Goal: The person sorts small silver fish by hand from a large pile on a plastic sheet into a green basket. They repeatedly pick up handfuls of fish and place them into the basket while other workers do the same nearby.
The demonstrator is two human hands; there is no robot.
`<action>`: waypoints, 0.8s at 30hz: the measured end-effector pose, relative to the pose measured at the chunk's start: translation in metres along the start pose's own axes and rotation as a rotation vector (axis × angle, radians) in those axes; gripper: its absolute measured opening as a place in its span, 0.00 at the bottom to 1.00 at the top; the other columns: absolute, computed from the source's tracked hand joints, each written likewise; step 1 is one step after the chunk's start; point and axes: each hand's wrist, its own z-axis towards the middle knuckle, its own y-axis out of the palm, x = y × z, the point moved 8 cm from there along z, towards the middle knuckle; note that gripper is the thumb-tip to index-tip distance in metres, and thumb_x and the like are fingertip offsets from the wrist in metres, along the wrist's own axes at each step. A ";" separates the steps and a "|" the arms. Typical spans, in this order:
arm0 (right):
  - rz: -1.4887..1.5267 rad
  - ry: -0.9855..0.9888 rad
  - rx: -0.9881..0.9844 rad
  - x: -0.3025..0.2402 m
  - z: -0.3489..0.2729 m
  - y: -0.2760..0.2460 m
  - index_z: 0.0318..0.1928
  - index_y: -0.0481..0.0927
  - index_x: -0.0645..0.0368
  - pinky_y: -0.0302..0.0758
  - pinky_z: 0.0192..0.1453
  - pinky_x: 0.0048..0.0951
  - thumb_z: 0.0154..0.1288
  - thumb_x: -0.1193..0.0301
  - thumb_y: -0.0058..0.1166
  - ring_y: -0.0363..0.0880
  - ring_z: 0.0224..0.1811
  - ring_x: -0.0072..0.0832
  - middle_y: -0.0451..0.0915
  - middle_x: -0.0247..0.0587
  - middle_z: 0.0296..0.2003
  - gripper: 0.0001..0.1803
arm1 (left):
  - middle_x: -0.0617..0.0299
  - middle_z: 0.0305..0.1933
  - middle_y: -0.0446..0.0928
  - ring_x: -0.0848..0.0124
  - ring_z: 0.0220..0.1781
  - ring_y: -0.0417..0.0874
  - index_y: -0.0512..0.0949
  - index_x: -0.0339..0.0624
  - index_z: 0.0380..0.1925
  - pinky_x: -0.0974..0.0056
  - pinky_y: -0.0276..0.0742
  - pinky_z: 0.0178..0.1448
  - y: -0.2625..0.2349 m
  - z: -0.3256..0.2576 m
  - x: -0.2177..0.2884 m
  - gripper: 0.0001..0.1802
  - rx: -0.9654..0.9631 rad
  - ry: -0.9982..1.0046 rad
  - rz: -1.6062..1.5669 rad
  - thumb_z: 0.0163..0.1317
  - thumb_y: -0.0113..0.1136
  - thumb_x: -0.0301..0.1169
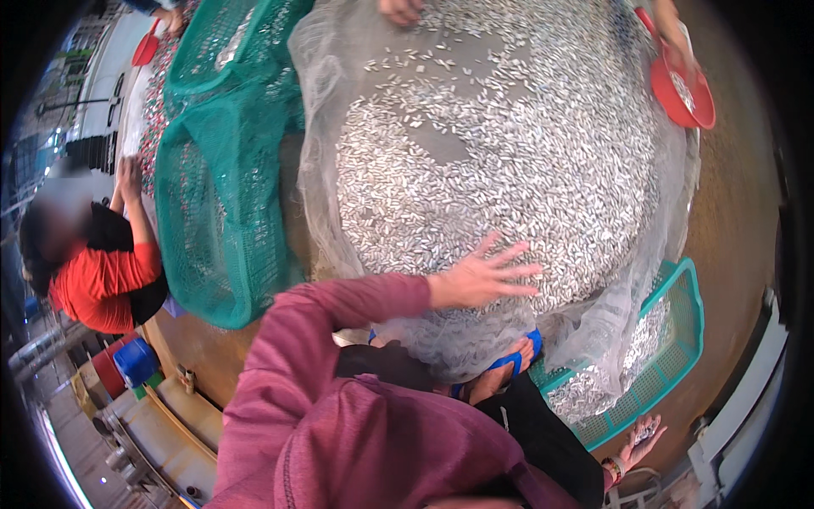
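A wide heap of small, oblong silvery-white pieces lies spread on a pale mesh net. Over the near part of this heap my left hand is open, fingers spread and nothing held, touching or just above the pieces. At the lower right, beside the green plastic basket, my right hand is turned palm up and cupped around a few small silvery pieces. More such pieces lie in that basket, partly covered by the net's edge. What exactly the pieces are cannot be made out.
Green mesh-lined baskets stand left of the heap. A person in an orange-red top sits farther left. Across the heap, another person's hand reaches in; at the far right, a hand is at a red scoop. Another red scoop is far left.
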 end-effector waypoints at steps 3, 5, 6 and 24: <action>0.107 0.019 0.175 0.004 -0.002 -0.037 0.58 0.71 0.64 0.76 0.23 0.33 0.75 0.52 0.39 0.72 0.32 0.38 0.70 0.44 0.37 0.28 | 0.75 0.75 0.53 0.56 0.78 0.45 0.58 0.83 0.67 0.37 0.43 0.75 0.009 -0.010 -0.062 0.35 -0.143 0.084 0.161 0.60 0.55 0.39; 0.194 0.087 0.025 0.009 -0.001 -0.034 0.58 0.71 0.64 0.75 0.23 0.30 0.74 0.52 0.40 0.71 0.34 0.36 0.70 0.44 0.38 0.27 | 0.73 0.76 0.52 0.59 0.79 0.42 0.63 0.82 0.64 0.36 0.39 0.76 0.001 0.005 -0.104 0.33 -0.025 0.112 0.207 0.60 0.55 0.35; 0.252 0.117 -0.066 0.012 0.000 -0.030 0.58 0.70 0.64 0.74 0.23 0.28 0.74 0.53 0.41 0.71 0.35 0.35 0.69 0.44 0.39 0.27 | 0.73 0.76 0.49 0.58 0.79 0.41 0.61 0.82 0.65 0.36 0.37 0.76 0.007 0.016 -0.133 0.33 -0.113 0.037 0.345 0.61 0.55 0.35; -0.507 -0.070 0.061 0.007 0.025 -0.203 0.68 0.60 0.59 0.73 0.49 0.27 0.73 0.68 0.40 0.73 0.53 0.33 0.72 0.43 0.56 0.25 | 0.67 0.75 0.54 0.56 0.77 0.50 0.63 0.66 0.66 0.47 0.55 0.76 -0.021 -0.130 -0.075 0.36 -0.457 0.335 -0.143 0.56 0.55 0.25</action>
